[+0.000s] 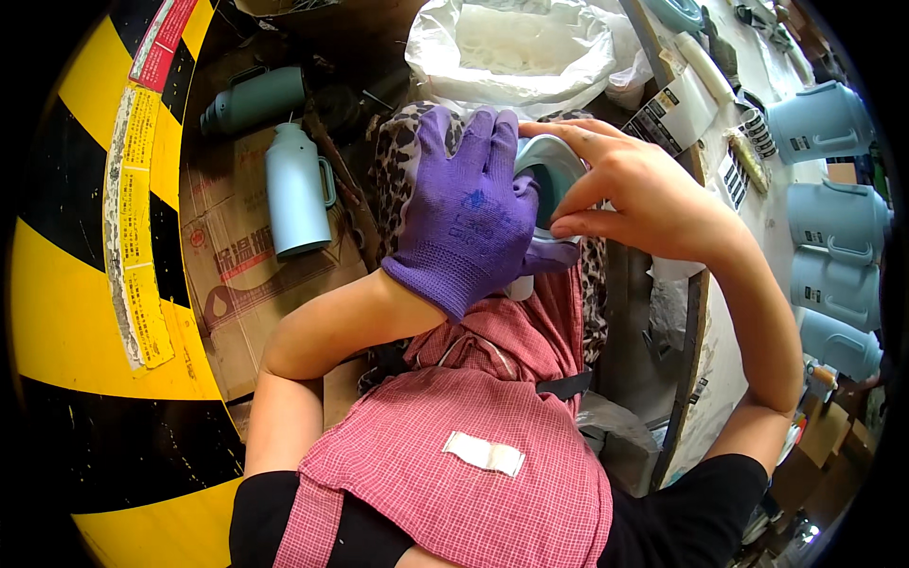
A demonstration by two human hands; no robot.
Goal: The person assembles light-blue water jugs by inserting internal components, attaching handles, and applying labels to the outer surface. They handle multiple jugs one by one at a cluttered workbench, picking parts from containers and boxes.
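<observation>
"What stands on your left?"

"A panel [47, 298] in black and yellow stripes curves beside you (the fisheye lens bends straight edges), carrying a worn, chipped yellow label strip [142, 256] with a red label [163, 43] above it."

"And just inside that panel?"

"Brown printed cardboard [213, 180] lies low there, and the space past it, ahead of you, sinks into shadow."

"What about your right?"

"A long, pale, scuffed surface [715, 379] with a dark edge runs along that side, better lit. Beyond it, cardboard boxes [828, 435] crowd the dim lower right."
</observation>
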